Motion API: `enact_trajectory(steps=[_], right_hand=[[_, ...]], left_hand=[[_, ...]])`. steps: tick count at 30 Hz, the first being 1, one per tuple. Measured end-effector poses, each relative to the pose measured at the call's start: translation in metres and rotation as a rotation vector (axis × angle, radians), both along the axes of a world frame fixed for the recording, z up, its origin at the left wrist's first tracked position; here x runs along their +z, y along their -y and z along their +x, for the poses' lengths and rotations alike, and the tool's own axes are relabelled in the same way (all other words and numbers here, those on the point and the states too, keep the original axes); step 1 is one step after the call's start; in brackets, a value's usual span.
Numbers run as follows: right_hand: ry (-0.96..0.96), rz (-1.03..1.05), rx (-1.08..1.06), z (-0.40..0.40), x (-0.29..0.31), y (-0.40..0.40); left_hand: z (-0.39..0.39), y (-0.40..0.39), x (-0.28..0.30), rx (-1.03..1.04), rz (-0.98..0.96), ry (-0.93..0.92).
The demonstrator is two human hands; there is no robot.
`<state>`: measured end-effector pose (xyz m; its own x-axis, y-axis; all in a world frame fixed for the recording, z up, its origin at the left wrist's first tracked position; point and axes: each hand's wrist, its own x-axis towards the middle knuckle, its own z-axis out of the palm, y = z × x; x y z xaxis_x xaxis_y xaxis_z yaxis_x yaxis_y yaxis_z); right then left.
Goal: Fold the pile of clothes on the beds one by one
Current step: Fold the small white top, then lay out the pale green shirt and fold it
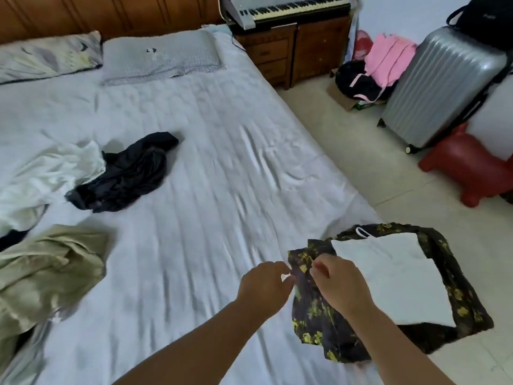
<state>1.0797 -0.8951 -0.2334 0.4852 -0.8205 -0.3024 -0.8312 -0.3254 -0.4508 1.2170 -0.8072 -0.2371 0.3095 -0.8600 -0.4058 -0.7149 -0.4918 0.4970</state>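
Pinching the floral garment (pixel 313 309) at its near-left corner w/ both hands: left hand (pixel 265 284) and right hand (pixel 340 284) side by side. It lies at the bed (pixel 194 218) edge, long axis running right, white cloth (pixel 388 273) on top.

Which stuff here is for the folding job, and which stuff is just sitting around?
For the folding: the flowery dark garment both hands hold, the left hand, the right hand, the white folded cloth, black garment, white garment, beige garment.

Just sitting around: pillows, keyboard, suitcase, pink clothes, red toy.
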Motion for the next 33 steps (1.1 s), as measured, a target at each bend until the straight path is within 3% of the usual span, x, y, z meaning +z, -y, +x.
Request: enact_trajectory(steps=[9,15,25,33], right_hand=[[0.035,0.13,0.314,0.176,-0.011,-0.136],[0.048,0.176,0.408,0.281,-0.017,-0.211],[0.021,0.228,0.51,0.392,-0.043,-0.287],[-0.025,0.267,0.596,0.458,-0.086,-0.296]], left_hand=[[0.166,-0.19,-0.028,0.332,0.154,0.023],[0.262,-0.294,-0.038,0.491,0.235,0.034],[0.357,-0.36,-0.061,0.596,0.231,0.002],[0.441,-0.37,-0.114,0.617,0.178,0.175]])
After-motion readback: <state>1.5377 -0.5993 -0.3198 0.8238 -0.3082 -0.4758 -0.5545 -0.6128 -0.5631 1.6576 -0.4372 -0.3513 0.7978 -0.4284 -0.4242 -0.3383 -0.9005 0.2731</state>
